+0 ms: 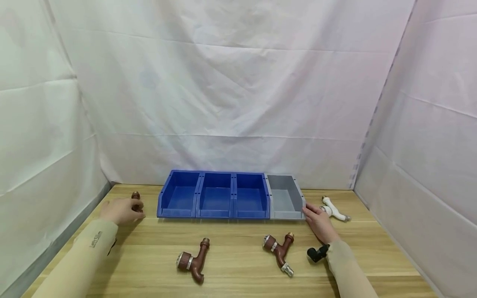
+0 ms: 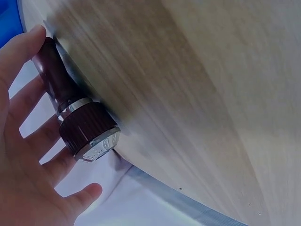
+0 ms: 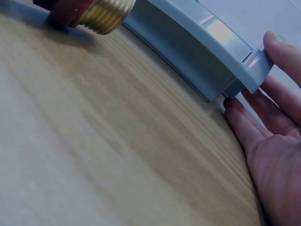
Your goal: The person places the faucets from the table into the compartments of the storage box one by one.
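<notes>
At the table's left side my left hand [image 1: 121, 210] holds a brown-red tap [image 1: 136, 196]. In the left wrist view the tap's ribbed knob [image 2: 89, 127] points toward the palm side, with the thumb on its pipe and the fingers behind. My right hand [image 1: 319, 221] grips the front right corner of the grey bin [image 1: 287, 215]. The right wrist view shows the thumb on the bin's rim [image 3: 221, 35] and the fingers against its side and underneath. Just right of that hand lies a white tap [image 1: 337, 210], partly hidden by it.
Three blue bins [image 1: 215, 213] stand in a row left of the grey one. Two more brown-red taps lie in front: one tap [image 1: 198, 260] near the middle, another tap [image 1: 281, 252] to its right. White cloth [image 1: 223, 103] hangs behind the wooden table [image 1: 238, 236].
</notes>
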`<state>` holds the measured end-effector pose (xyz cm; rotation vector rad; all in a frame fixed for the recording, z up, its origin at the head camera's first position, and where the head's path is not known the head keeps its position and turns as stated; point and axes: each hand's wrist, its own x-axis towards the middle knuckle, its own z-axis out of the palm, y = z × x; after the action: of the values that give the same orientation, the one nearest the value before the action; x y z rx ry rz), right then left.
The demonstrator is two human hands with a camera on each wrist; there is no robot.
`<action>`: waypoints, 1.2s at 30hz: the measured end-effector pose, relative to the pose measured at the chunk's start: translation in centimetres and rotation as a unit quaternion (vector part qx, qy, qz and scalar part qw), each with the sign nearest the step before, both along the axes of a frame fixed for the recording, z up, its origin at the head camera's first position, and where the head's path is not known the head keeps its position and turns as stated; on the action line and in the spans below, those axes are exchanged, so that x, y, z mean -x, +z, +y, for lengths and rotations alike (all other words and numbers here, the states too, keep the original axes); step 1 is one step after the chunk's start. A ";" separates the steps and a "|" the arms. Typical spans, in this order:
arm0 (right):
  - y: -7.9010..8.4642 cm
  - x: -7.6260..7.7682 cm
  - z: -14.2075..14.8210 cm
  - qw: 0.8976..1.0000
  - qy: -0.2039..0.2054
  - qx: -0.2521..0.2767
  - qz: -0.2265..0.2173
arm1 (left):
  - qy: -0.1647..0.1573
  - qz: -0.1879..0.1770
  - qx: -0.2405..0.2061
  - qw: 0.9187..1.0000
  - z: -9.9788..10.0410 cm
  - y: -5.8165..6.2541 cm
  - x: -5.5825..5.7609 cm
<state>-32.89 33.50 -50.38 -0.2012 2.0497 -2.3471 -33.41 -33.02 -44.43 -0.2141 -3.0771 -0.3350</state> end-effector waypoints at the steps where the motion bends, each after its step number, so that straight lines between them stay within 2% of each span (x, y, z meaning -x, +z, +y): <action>1: 0.0 0.0 0.0 1.000 -0.002 -0.001 -0.001 | -0.001 -0.001 -0.001 1.000 0.0 0.1 0.0; 9: -0.1 -0.1 -0.1 1.000 -0.005 0.006 -0.004 | -0.008 -0.025 0.005 1.000 0.1 0.7 -0.2; 17: -0.1 -0.1 -0.1 1.000 -0.015 0.008 0.005 | -0.051 -0.021 -0.018 0.998 0.4 0.9 0.1; 36: 0.2 0.0 -0.2 1.000 -0.013 0.021 -0.003 | -0.050 -0.035 -0.035 0.997 0.5 1.2 0.7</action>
<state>-32.91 33.29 -50.14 -0.1698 2.0152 -2.4042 -34.12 -32.54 -43.27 -0.3626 -3.1233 -0.4649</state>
